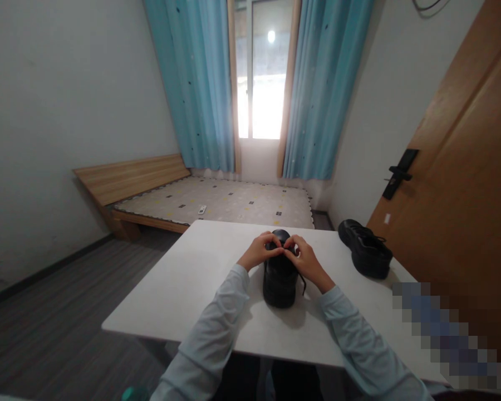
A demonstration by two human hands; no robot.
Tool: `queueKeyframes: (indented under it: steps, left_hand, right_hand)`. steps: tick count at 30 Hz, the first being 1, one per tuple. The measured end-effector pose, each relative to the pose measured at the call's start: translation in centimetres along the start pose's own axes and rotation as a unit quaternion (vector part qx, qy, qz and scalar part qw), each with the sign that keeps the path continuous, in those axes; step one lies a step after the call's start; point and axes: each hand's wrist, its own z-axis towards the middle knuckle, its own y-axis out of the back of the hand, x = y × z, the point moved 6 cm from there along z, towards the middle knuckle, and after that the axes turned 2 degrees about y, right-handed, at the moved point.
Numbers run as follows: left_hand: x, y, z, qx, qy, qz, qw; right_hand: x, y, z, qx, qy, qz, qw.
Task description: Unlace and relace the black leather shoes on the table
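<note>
A black lace-up shoe [279, 284] stands upright on the white table [183, 289], its heel towards me and its toe away. Over the front of the shoe, my left hand [264, 250] and my right hand [304, 256] meet with thumbs and fingers pinched together. They appear to grip the shoelace [304, 285], one end of which hangs down on the shoe's right side. The exact bit of lace between the fingertips is too small to make out.
A second black shoe [365, 249] rests at the table's far right, close to a wooden door [459, 184]. Beyond the table is a bed [234, 201] with a white remote [202, 210] on it. A pixelated patch covers the right table edge.
</note>
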Motion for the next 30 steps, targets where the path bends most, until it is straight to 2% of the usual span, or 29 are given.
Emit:
queueKeyframes:
  steps: [9,17,26,30]
  left_hand:
    - [0.4,-0.1,0.0,-0.014,0.016,-0.055,0.998]
    - [0.6,-0.2,0.2,-0.005,0.036,-0.031,0.999]
    - [0.3,-0.4,0.1,0.005,0.006,-0.017,1.000]
    - [0.4,-0.3,0.0,0.002,0.020,-0.046,0.999]
  right_hand:
    - [-1.4,-0.2,0.2,0.022,-0.042,0.077,0.996]
    - [-2.5,-0.3,0.2,-0.005,-0.103,0.171,0.980]
    - [-3.1,-0.2,0.2,-0.036,-0.112,0.204,0.972]
    - [-3.1,-0.3,0.0,-0.037,-0.124,0.224,0.966]
